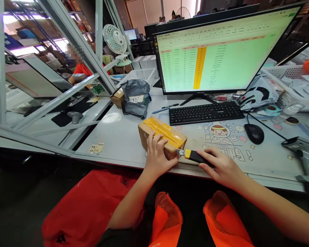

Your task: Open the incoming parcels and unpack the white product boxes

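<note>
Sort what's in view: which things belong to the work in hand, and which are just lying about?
In use: taped box, held by the left hand; utility knife, in the right hand.
Apparently just lying about: grey parcel, two pens, keyboard, mouse, monitor.

Box, just below centre: small brown oblong cardboard box [144, 136], matt; yellow tape strips [167, 131], glossy, wrinkled.
Cutter, 4 o'clock: black-and-yellow slim utility knife [195, 156], plastic-looking handle, metal tip.
Parcel, 11 o'clock: crumpled grey plastic pouch [131, 89], slight sheen.
Desk, 8 o'clock: flat white tabletop [118, 137], smooth, lightly shiny.
Bundle, 7 o'clock: bulky red cloth [84, 206], matt.
Garment, 5 o'clock: bright orange cloth panel [225, 219], open mesh.
</note>
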`<action>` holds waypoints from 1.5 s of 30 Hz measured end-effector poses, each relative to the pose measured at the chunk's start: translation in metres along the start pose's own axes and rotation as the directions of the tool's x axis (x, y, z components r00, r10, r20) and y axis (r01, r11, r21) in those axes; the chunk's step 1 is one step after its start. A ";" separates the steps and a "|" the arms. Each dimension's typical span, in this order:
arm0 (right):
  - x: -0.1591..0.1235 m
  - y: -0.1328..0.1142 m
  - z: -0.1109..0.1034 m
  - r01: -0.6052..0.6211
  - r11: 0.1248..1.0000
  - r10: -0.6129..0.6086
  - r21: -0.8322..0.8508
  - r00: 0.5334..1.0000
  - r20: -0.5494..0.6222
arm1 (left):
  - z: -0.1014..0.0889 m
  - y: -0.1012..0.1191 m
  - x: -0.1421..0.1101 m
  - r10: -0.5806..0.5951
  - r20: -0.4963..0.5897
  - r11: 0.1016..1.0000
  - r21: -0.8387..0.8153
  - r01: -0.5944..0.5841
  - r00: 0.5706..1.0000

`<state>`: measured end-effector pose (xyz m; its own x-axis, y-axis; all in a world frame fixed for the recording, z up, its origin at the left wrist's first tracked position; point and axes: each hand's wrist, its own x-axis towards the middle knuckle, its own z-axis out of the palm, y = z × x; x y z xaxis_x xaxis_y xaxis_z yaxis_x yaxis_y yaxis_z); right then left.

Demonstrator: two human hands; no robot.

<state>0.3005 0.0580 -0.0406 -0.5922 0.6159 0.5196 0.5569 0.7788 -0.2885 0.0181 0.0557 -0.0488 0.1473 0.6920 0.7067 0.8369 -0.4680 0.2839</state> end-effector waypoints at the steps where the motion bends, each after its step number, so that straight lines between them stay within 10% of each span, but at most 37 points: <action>1: 0.001 0.001 0.001 0.002 1.000 -0.002 -0.002 1.000 -0.007 | 0.000 0.000 0.000 -0.002 -0.005 1.000 0.002 0.002 1.000; 17: 0.002 0.015 0.014 0.029 0.998 -0.033 -0.048 0.996 -0.078 | 0.003 0.000 0.004 -0.005 -0.006 1.000 0.000 0.005 1.000; 20: -0.002 0.054 0.015 -0.161 0.982 0.150 -0.099 0.982 -0.110 | 0.001 0.001 -0.001 0.023 -0.034 1.000 -0.015 -0.023 0.999; 25: -0.024 0.130 0.005 -0.625 0.763 0.575 -0.166 0.773 -0.267 | -0.012 -0.010 -0.018 0.041 -0.087 0.998 -0.053 -0.046 0.995; 33: -0.026 0.017 0.017 -0.204 0.978 0.208 0.054 0.974 -0.094 | -0.012 -0.012 -0.013 0.060 -0.192 0.998 0.000 -0.061 0.979; 45: -0.011 -0.013 0.013 -0.025 1.000 0.025 0.002 0.991 -0.128 | 0.008 -0.005 -0.001 0.082 -0.271 0.995 0.069 -0.066 0.959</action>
<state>0.2921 0.0429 -0.0525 -0.4988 0.6149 0.6109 0.5704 0.7635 -0.3028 0.0175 0.0618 -0.0562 0.0671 0.4767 0.8765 0.8597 -0.4735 0.1917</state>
